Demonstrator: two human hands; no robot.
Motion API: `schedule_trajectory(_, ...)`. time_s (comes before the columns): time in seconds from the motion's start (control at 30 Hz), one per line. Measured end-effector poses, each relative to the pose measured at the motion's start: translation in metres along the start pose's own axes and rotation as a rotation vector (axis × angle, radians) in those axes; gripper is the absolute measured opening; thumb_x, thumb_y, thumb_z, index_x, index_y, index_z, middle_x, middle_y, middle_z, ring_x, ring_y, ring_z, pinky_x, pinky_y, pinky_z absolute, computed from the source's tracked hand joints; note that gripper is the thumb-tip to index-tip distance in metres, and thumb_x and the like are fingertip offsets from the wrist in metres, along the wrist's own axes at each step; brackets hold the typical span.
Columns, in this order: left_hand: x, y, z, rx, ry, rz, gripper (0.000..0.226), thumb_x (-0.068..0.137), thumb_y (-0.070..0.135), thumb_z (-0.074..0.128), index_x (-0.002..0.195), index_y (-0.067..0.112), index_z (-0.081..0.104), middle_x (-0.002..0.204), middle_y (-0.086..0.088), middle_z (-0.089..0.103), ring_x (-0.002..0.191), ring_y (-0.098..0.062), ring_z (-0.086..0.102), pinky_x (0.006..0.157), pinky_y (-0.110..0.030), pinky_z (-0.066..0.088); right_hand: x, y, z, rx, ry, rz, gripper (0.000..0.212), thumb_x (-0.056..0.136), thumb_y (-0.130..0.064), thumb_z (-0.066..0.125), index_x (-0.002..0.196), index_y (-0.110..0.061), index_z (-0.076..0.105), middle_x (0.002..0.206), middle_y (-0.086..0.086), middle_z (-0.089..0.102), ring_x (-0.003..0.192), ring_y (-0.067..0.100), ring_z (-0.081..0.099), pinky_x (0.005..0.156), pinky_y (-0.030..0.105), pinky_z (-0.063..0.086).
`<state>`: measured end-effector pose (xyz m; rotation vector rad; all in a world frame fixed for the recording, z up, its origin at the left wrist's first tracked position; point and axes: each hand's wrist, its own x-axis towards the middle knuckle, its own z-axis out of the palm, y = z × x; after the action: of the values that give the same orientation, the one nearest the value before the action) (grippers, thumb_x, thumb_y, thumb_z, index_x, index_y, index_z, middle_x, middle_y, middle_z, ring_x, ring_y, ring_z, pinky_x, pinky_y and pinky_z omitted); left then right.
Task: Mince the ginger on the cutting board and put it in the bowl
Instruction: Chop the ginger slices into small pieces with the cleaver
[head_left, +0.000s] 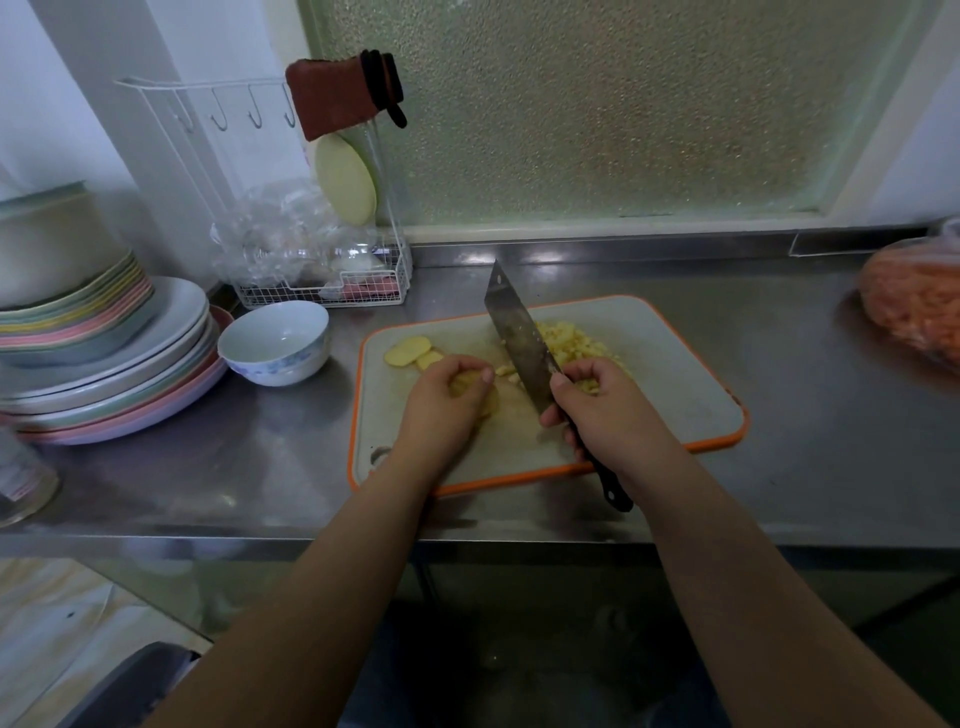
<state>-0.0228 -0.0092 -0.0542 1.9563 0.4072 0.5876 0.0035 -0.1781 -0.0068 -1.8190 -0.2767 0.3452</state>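
An orange-rimmed grey cutting board (675, 374) lies on the steel counter. My right hand (608, 410) grips the black handle of a cleaver (514, 338), its blade raised and tilted above the board. To the blade's right sits a heap of minced ginger (576, 343). My left hand (447, 400) curls its fingers round a few ginger slices on the board's left half. Two more ginger slices (410, 351) lie beyond it. A white bowl (275, 343) with blue pattern stands left of the board and looks empty.
A stack of pastel plates (104, 364) fills the far left. Behind the bowl stands a white wire rack (322, 291) holding plastic bags. A bag of orange food (914, 306) lies at the right edge. A jar (21, 483) stands at front left.
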Motion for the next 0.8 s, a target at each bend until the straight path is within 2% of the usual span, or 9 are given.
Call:
schedule_trajectory(0.1,-0.002,0.004,-0.007,0.024,-0.106,0.033,0.021,0.097,0.028,0.053,0.113,0.024,0.066,0.109,0.003,0.062,0.098,-0.007,0.057,0.085,-0.022,0.041,0.0,0.0,-0.002,0.002,-0.004,0.006,0.002,0.099,-0.026,0.048,0.1,-0.024,0.047,0.072,0.0,0.069,0.053,0.015,0.048,0.044,0.024,0.04)
schedule_trajectory(0.2,0.003,0.004,-0.029,0.182,-0.429,0.057,0.058,0.087,0.026,0.068,0.139,0.031,0.043,0.133,0.002,0.043,0.12,-0.011,0.043,0.103,-0.024,0.032,-0.001,0.0,-0.001,0.009,-0.026,0.021,0.008,0.099,-0.026,0.047,0.106,-0.02,0.048,0.071,0.001,0.069,0.053,0.015,0.048,0.046,0.026,0.04)
schedule_trajectory(0.27,0.009,0.003,-0.043,0.301,-0.59,0.082,0.073,0.085,0.016,0.07,0.144,0.036,0.032,0.138,0.003,0.037,0.125,-0.011,0.038,0.106,-0.024,0.028,0.0,0.001,0.0,-0.001,-0.035,0.031,0.01,0.099,-0.026,0.046,0.107,-0.02,0.048,0.07,0.0,0.069,0.053,0.015,0.048,0.047,0.027,0.041)
schedule_trajectory(0.33,0.01,-0.001,-0.041,0.33,-0.553,0.131,0.068,0.088,0.008,0.063,0.144,0.034,0.033,0.137,0.004,0.039,0.126,-0.012,0.039,0.104,-0.019,0.026,0.0,0.002,0.002,0.002,-0.05,0.042,0.01,0.1,-0.026,0.046,0.107,-0.02,0.048,0.07,0.0,0.069,0.053,0.015,0.048,0.048,0.027,0.041)
schedule_trajectory(0.43,0.001,-0.005,-0.023,0.287,-0.358,0.221,0.061,0.09,0.005,0.059,0.143,0.026,0.037,0.129,0.0,0.046,0.121,-0.014,0.044,0.098,-0.012,0.025,-0.001,0.002,0.005,0.0,-0.065,0.053,0.009,0.1,-0.026,0.045,0.106,-0.02,0.048,0.071,0.0,0.068,0.053,0.015,0.048,0.047,0.027,0.042)
schedule_trajectory(0.53,-0.005,-0.013,-0.014,0.323,-0.304,0.325,0.069,0.088,0.014,0.064,0.147,0.025,0.031,0.127,0.001,0.04,0.119,-0.01,0.038,0.104,-0.018,0.026,-0.003,0.001,0.005,-0.004,-0.065,0.043,0.009,0.101,-0.025,0.043,0.107,-0.02,0.047,0.07,0.0,0.068,0.052,0.015,0.047,0.046,0.027,0.041)
schedule_trajectory(0.6,-0.004,-0.014,-0.014,0.364,-0.297,0.366,0.065,0.087,0.015,0.065,0.144,0.02,0.035,0.133,-0.002,0.039,0.124,-0.014,0.037,0.108,-0.022,0.025,-0.004,0.001,0.004,-0.011,-0.069,0.04,0.009,0.101,-0.024,0.042,0.107,-0.019,0.046,0.07,0.001,0.067,0.052,0.015,0.047,0.047,0.028,0.041)
schedule_trajectory(0.7,-0.01,-0.012,-0.009,0.392,-0.271,0.498,0.053,0.084,0.011,0.065,0.133,0.015,0.044,0.128,-0.005,0.044,0.12,-0.017,0.041,0.105,-0.025,0.03,-0.004,0.004,0.005,-0.038,-0.086,0.049,0.01,0.101,-0.024,0.041,0.109,-0.019,0.045,0.069,0.002,0.066,0.051,0.016,0.047,0.048,0.029,0.041)
schedule_trajectory(0.8,-0.013,-0.012,-0.007,0.32,-0.246,0.428,0.059,0.087,0.01,0.063,0.141,0.016,0.039,0.124,-0.004,0.044,0.118,-0.018,0.04,0.103,-0.028,0.03,-0.006,0.004,0.004,-0.071,-0.099,0.074,0.011,0.102,-0.025,0.039,0.111,-0.02,0.044,0.074,0.003,0.066,0.052,0.016,0.048,0.048,0.03,0.041)
